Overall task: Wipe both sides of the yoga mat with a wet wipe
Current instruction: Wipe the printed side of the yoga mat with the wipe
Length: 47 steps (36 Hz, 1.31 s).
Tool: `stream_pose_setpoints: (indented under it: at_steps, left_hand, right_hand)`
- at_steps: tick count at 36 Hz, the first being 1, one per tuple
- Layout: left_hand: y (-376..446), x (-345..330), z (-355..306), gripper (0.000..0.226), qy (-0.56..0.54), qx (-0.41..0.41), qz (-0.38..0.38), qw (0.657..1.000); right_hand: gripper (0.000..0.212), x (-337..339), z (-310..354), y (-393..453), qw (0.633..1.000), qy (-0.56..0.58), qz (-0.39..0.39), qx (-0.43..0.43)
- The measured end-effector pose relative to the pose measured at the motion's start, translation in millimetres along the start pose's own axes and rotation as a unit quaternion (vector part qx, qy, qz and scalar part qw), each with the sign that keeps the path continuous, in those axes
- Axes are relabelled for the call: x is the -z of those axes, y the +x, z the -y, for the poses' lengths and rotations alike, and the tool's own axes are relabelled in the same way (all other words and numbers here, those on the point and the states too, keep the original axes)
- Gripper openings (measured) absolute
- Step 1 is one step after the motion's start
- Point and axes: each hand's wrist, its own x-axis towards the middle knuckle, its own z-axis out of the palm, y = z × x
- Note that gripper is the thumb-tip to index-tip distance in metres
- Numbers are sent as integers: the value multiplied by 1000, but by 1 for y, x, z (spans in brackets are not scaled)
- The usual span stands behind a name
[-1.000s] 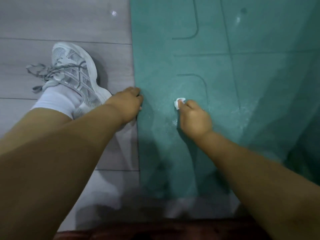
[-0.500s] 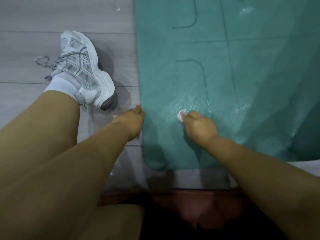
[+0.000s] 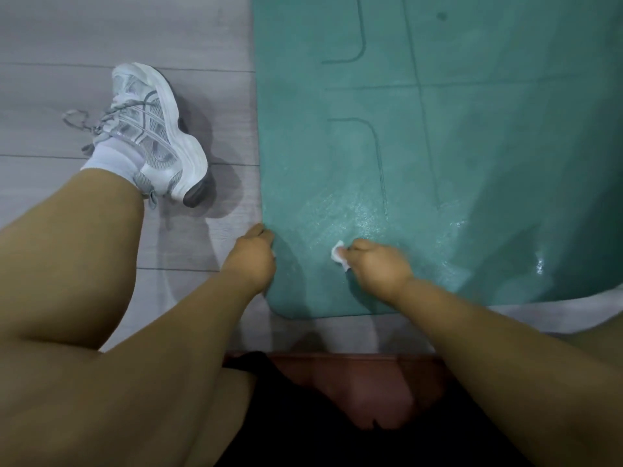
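Head view: yoga mat [image 3: 438,146] lies flat on the floor [image 3: 118,35], near end and its left corner in frame. Right hand [image 3: 377,264] has fingers curled round a small bunched wet wipe [image 3: 338,252], pressing it onto the mat near the left corner of the near end. Left hand [image 3: 251,261] sits at the mat's left edge, fingers curled at the edge; can't tell whether it actually pinches the mat or just braces against it. Wet sheen shows on the mat around and beyond the wipe, plus a shiny patch further right, so I'd judge this end of the upper face is mostly covered. The strip between wipe and near edge looks dry. Far end is out of frame, coverage there unknown. Underside not visible; mat not flipped, so I'd call the second side undone. Sneaker [image 3: 151,129] planted on the floor left of the mat.
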Motion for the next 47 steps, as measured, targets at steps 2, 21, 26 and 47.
stream_pose_setpoints:
  at_steps: [2,21,26,47]
  left_hand:
    - [-3,-2,-6,43,-22,21,-4,1000]
    - [-19,24,-24,42,-154,64,-28,986]
    - [-33,44,-36,64,-169,-10,-81,982]
    - [-51,99,-51,20,-155,-63,-242,956]
  right_hand:
    - [34,14,-30,-8,995,-30,-5,-92]
    - [34,9,-11,-46,986,-47,66,-146]
    - [30,19,-5,-53,990,-47,73,-114]
    - [50,56,38,-84,987,137,-35,-71]
